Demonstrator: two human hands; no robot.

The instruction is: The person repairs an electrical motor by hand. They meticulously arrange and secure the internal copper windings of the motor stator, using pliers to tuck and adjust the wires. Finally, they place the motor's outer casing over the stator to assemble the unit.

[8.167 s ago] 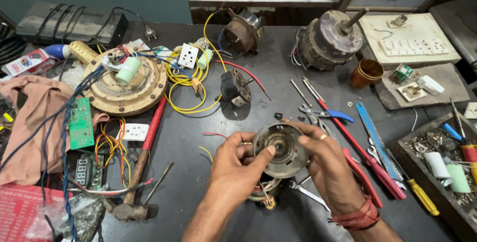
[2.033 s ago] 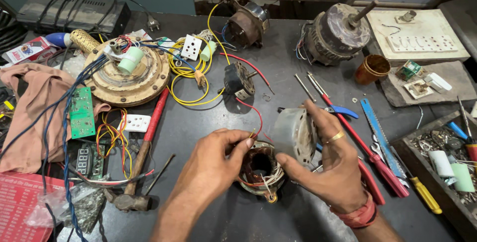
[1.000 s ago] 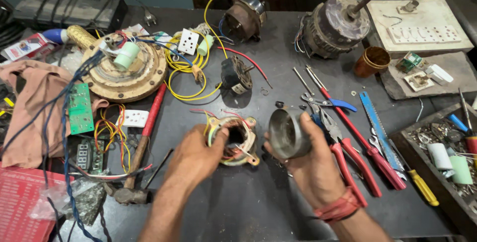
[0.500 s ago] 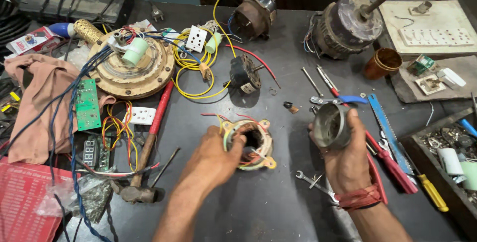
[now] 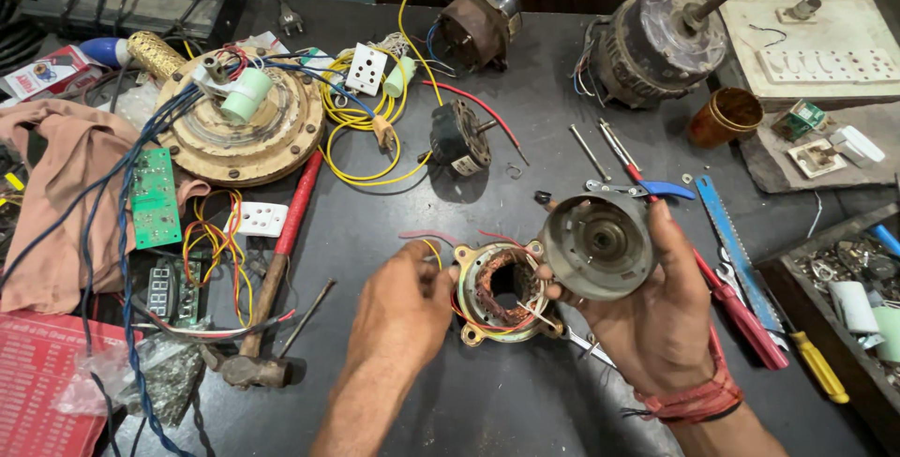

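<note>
Head view looks down on a dark tabletop (image 5: 469,410) crowded with motor parts. At 6 o'clock, just below centre, the left hand (image 5: 401,312) pinches the coloured wires at the edge of a round copper-wound stator with a pale metal frame (image 5: 503,290), which lies flat on the tabletop. At 3 o'clock from the stator and touching its rim, the right hand (image 5: 656,321) grips a grey round metal motor end cover (image 5: 597,247), tilted with its hollow face toward the camera. At 9 o'clock from the left hand lies a red-handled hammer (image 5: 272,279). At 11 o'clock sits a large tan disc-shaped fan motor housing (image 5: 239,129). At 3 o'clock from the cover lie red-handled pliers (image 5: 741,312) and a blue flat saw blade (image 5: 731,241).
</note>
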